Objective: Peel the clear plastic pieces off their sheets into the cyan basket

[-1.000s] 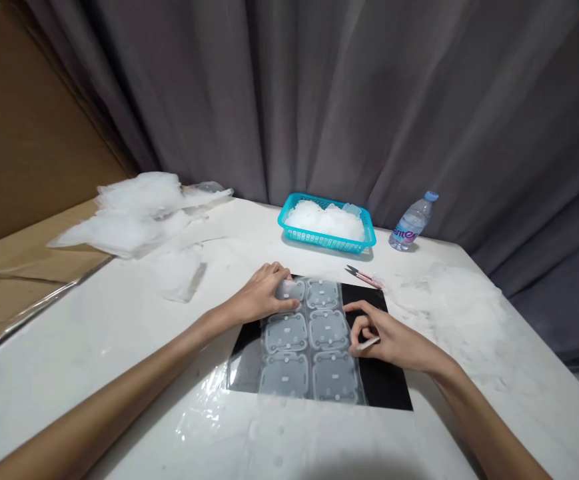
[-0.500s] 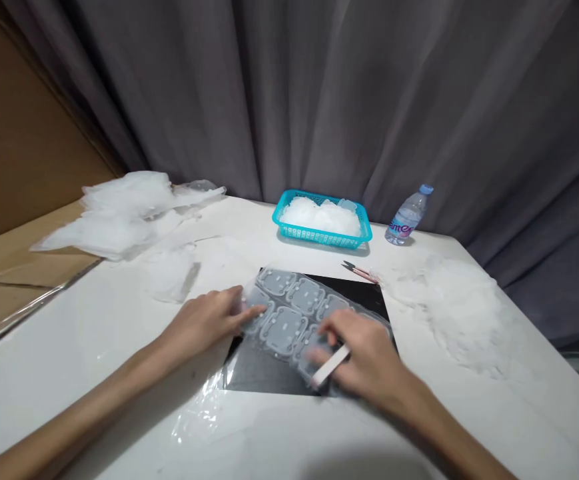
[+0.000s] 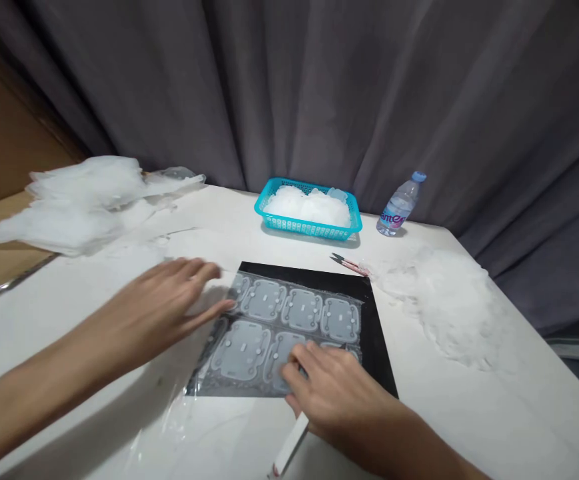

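Here: one clear moulded sheet (image 3: 289, 323) on black mat (image 3: 376, 333); left hand (image 3: 162, 303) flat, fingers spread, on sheet; right hand (image 3: 332, 390) grips white stick (image 3: 289, 448). One teal basket (image 3: 308, 207) holds white pieces.

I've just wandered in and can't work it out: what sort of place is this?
Probably a small makeshift workbench for hand-trimming moulded parts. A translucent sheet of moulded pieces lies on a black mat, a turquoise basket holds loose pieces, and small snips lie nearby, against a grey curtain.

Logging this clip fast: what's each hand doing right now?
Left hand: open, flat on the moulded sheet's left edge.
Right hand: closed on a white stick tool, fingertips pressing the sheet.
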Motion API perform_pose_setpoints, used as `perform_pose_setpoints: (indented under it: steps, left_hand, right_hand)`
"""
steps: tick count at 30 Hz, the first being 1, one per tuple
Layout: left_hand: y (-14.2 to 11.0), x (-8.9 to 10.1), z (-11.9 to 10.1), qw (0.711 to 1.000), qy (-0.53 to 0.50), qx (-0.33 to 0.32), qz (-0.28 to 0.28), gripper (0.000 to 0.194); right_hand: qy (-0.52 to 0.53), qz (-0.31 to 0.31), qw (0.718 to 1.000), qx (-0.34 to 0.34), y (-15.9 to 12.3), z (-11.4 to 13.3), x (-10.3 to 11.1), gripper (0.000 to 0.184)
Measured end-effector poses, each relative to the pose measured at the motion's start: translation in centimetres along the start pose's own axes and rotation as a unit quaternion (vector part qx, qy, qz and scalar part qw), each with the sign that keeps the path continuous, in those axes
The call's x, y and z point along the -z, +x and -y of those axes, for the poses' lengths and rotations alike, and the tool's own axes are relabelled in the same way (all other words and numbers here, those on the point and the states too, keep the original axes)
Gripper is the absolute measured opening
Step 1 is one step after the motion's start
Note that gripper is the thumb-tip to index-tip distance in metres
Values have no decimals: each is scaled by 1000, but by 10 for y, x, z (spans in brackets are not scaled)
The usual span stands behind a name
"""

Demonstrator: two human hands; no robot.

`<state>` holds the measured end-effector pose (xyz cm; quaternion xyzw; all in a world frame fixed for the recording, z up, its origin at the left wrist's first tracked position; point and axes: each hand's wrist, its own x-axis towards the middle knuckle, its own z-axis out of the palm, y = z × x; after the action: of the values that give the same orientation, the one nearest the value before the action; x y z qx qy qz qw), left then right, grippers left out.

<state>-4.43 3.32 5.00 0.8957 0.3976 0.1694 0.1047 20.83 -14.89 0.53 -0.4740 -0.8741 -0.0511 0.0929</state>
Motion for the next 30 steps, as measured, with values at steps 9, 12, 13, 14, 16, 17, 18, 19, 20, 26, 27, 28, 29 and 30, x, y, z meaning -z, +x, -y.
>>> perform_pose_setpoints:
  steps: [9, 12, 13, 14, 16, 17, 18, 19, 20, 26, 27, 28, 29, 30]
  left_hand:
    - [51, -51, -22, 951, -93, -227, 187, 56]
    - [34, -57, -20, 960, -87, -207, 166, 56]
    - [29, -58, -20, 964, -82, -200, 156, 57]
    - [24, -59, -20, 967, -75, -193, 146, 58]
    - [15, -60, -21, 972, -57, -182, 137, 59]
    - [10, -61, -22, 974, -46, -176, 135, 59]
    - [6, -62, -23, 976, -36, -170, 132, 60]
    - [2, -62, -25, 978, -28, -163, 129, 61]
    - [-2, -63, -28, 980, -23, -155, 123, 61]
    - [-19, -71, -43, 992, -12, -104, 72, 63]
    - [-22, -73, -44, 994, -13, -92, 63, 63]
    - [-26, -76, -46, 995, -15, -81, 53, 64]
    - [-30, -78, -48, 996, -19, -72, 41, 64]
    - [-35, -82, -49, 997, -21, -66, 28, 65]
  right_hand:
    - [78, 51, 995, -34, -25, -15, 27, 27]
    - [115, 83, 989, -40, -32, -27, 37, 30]
    - [125, 86, 987, -54, -33, -30, 39, 28]
    - [131, 89, 985, -71, -34, -34, 41, 26]
    - [124, 98, 981, -114, -35, -41, 44, 21]
    - [111, 106, 978, -141, -36, -44, 45, 19]
    - [93, 116, 974, -172, -37, -48, 45, 17]
    - [76, 129, 968, -203, -38, -51, 44, 15]
    - [62, 140, 961, -231, -39, -54, 43, 15]
    - [11, 107, 955, -275, -38, -67, 23, 13]
    - [-14, 84, 957, -276, -36, -68, 18, 22]
    - [-44, 59, 958, -277, -34, -70, 14, 34]
    - [-76, 34, 956, -281, -31, -72, 11, 45]
    - [-106, 9, 952, -288, -28, -73, 10, 52]
